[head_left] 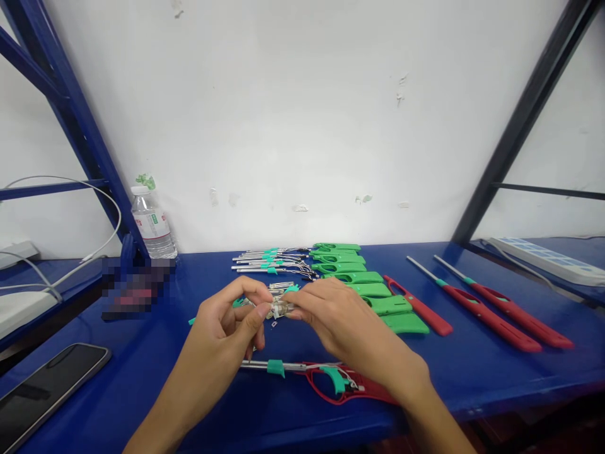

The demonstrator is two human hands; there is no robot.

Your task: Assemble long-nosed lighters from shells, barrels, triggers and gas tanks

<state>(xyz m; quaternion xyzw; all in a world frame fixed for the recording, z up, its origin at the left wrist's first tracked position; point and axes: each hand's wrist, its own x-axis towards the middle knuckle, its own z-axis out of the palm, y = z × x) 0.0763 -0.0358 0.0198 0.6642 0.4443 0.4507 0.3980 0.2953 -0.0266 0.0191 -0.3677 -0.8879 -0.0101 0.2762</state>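
Left hand [231, 320] and right hand [338, 315] appear to pinch one small pale part [278, 309] between their fingertips over a blue table [477, 384]. A slack or uneven pinch could drop the piece among the loose metal parts [282, 287] just beyond, too crowded to count. At five o'clock from it lies one opened red lighter [336, 380]; a lowered right wrist could snag its exposed white wires. At two o'clock, about seven green handle shells [396, 305] overlap, close enough for an elbow's sweep to disturb. Rod assemblies [269, 260] sit at twelve, at least four, though stacking blurs the tally. Toward three lie one red handle [428, 315] and two red lighters [486, 315] with rods; one bottle [154, 227] stands at ten, one phone [51, 397] lies at eight.
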